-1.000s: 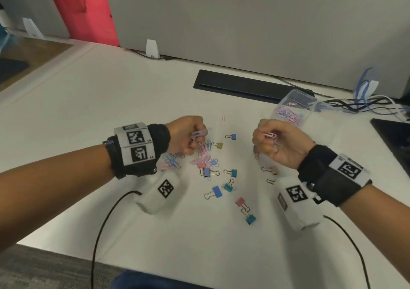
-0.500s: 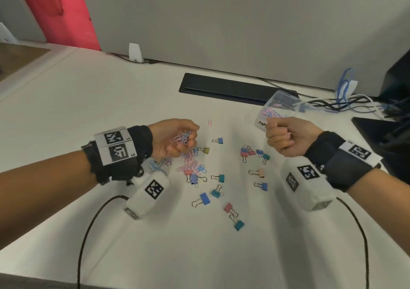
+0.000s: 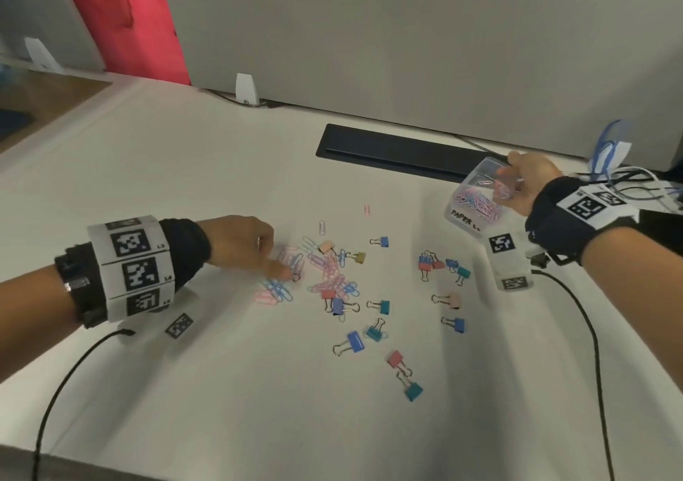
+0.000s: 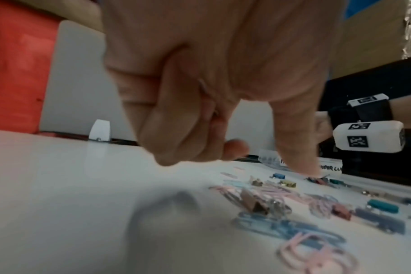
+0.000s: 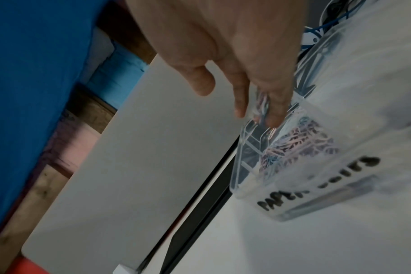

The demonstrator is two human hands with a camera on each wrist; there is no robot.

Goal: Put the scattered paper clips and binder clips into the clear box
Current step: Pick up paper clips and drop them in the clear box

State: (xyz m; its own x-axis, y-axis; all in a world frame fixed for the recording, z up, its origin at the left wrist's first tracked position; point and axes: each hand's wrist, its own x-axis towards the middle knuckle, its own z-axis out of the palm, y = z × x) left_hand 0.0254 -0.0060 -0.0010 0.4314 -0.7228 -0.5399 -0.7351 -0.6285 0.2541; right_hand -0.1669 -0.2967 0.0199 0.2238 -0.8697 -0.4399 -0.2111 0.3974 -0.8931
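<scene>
Pink and blue paper clips (image 3: 332, 277) lie in a loose pile at the table's middle, with coloured binder clips (image 3: 353, 342) scattered to the right and in front. My left hand (image 3: 277, 266) is down at the pile's left edge, thumb touching the clips. Its fingers are curled in the left wrist view (image 4: 272, 159), with thin bits of wire showing between them. The clear box (image 3: 462, 218), labelled for paper clips and partly filled, stands at the right. My right hand (image 3: 512, 185) hovers over it with fingers straight (image 5: 256, 115). Paper clips (image 5: 262, 103) are slipping from them into the box (image 5: 317, 194).
A black cable slot (image 3: 388, 151) runs behind the clips. A grey partition (image 3: 406, 37) closes the back. Blue and black cables (image 3: 628, 181) tangle at the far right behind the box. Black cords from my wrist cameras trail over the table's front.
My right hand moved from a closed fist beside the box to above it, and its fingers straightened, letting clips fall. My left hand dropped from above the pile down onto it.
</scene>
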